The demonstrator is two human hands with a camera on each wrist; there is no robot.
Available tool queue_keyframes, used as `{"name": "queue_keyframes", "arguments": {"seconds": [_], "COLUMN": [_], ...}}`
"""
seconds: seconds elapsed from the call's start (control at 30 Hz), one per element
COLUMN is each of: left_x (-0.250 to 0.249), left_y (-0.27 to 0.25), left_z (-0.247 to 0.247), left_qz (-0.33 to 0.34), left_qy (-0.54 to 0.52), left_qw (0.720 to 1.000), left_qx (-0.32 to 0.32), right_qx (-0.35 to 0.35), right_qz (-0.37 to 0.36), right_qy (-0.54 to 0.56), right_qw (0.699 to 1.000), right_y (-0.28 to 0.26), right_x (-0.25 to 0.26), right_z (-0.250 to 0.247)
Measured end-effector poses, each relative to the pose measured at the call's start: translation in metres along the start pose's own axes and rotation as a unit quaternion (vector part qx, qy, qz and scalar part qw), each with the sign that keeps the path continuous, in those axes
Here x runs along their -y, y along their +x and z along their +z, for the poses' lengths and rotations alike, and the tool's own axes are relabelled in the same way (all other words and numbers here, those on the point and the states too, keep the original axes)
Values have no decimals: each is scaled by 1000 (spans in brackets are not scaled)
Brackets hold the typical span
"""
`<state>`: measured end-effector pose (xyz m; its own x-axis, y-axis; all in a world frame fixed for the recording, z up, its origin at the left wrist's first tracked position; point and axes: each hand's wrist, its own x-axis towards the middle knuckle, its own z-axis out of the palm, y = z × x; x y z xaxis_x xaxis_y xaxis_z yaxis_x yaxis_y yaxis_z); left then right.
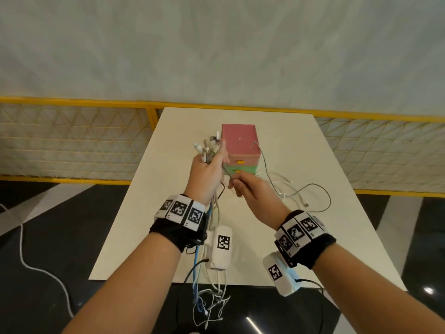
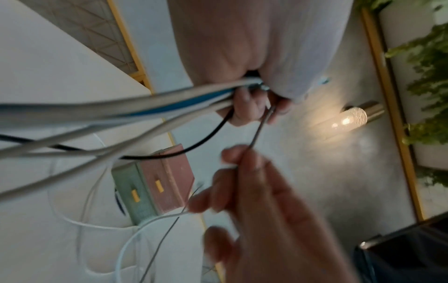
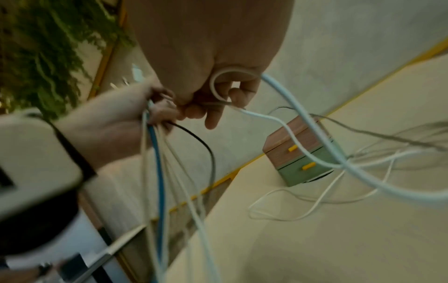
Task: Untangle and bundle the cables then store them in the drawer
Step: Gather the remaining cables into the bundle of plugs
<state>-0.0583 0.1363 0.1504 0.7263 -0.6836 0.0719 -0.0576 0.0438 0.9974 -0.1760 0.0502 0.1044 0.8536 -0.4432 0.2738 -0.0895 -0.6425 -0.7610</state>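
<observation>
Your left hand [image 1: 207, 172], at centre frame in the head view, has its grip closed round a bunch of cables [image 1: 212, 213]; their plug ends [image 1: 208, 147] stick up past your fingers and their tails hang off the near edge of the surface [image 1: 313, 237] toward the floor. Your right hand [image 1: 252, 191], just right of it, pinches a thin grey cable [image 1: 265, 165] between thumb and fingers, close to your left grip.

To do this step well, draw that grey cable along its length until its end lies level with the other plugs, then tuck it under your left thumb. Keep your left grip firm so the gathered ends do not slip.

Count: one drawer unit [image 1: 242, 150] at upper centre with two drawers, pink over green, both closed. At least five plug ends in your left hand; blur prevents an exact count. About three loose cables [image 1: 303, 196] lie on the surface to the right of the unit
</observation>
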Motion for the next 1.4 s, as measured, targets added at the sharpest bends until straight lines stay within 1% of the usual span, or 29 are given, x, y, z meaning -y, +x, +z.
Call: {"name": "queue_keyframes", "arguments": {"seconds": [0.07,0.13,0.2,0.27,0.37,0.5,0.57,0.63,0.67,0.7,0.77,0.8,0.83,0.87,0.9,0.93,1.0,1.07,1.1,1.17,1.23,1.3,1.37,1.4], "left_x": [-8,-19,-34,-45,-56,-63,-65,-69,-70,-71,-71,-71,-70,-70,-71,-73,-76,-75,-73,-70,-68,-70,-72,-73], "left_y": [7,13,16,17,16,12,9,7,7,7,9,10,11,12,12,11,10,12,15,21,23,26,31,33], "left_z": [-5,-10,-15,-22,-34,-42,-44,-41,-38,-35,-25,-20,-15,-10,-3,2,13,19,20,17,11,3,-4,-7], "left_qz": [13,23,19,11,31,76,86,78,66,56,44,39,37,39,43,49,62,66,69,68,65,73,79,82], "left_qy": [-11,-66,-165,-192,-159,-62,-5,34,41,42,49,57,64,72,79,86,88,102,125,187,212,173,65,18], "left_qw": [999,995,984,980,986,995,996,996,996,996,996,996,996,995,995,994,992,989,987,978,974,982,991,991], "left_qx": [-40,-67,-64,-57,-42,-9,15,39,45,49,57,57,54,50,47,49,72,80,74,66,49,-10,-85,-109], "right_qx": [33,66,93,104,108,133,111,54,23,-11,-56,-71,-85,-91,-88,-79,-56,-39,-32,-15,3,13,20,23], "right_qz": [-16,-21,7,42,63,104,108,86,70,64,80,87,88,75,49,13,-64,-125,-145,-159,-147,-87,-15,9], "right_qy": [-37,-80,-109,-141,-182,-280,-324,-361,-362,-339,-220,-141,-68,-21,-17,-51,-142,-184,-191,-192,-195,-200,-201,-198], "right_qw": [999,994,990,984,975,945,933,927,929,938,971,984,990,993,995,995,986,974,970,968,970,976,979,980], "right_y": [0,1,4,9,21,43,54,66,72,79,90,94,96,97,97,96,94,91,88,84,81,77,71,68], "right_x": [-14,-30,-47,-63,-77,-78,-70,-57,-49,-41,-23,-13,-2,8,18,28,40,44,45,42,31,15,-2,-8], "right_z": [-5,-10,-18,-28,-45,-72,-87,-100,-106,-111,-118,-120,-121,-121,-122,-121,-119,-119,-120,-123,-128,-135,-139,-140]}}
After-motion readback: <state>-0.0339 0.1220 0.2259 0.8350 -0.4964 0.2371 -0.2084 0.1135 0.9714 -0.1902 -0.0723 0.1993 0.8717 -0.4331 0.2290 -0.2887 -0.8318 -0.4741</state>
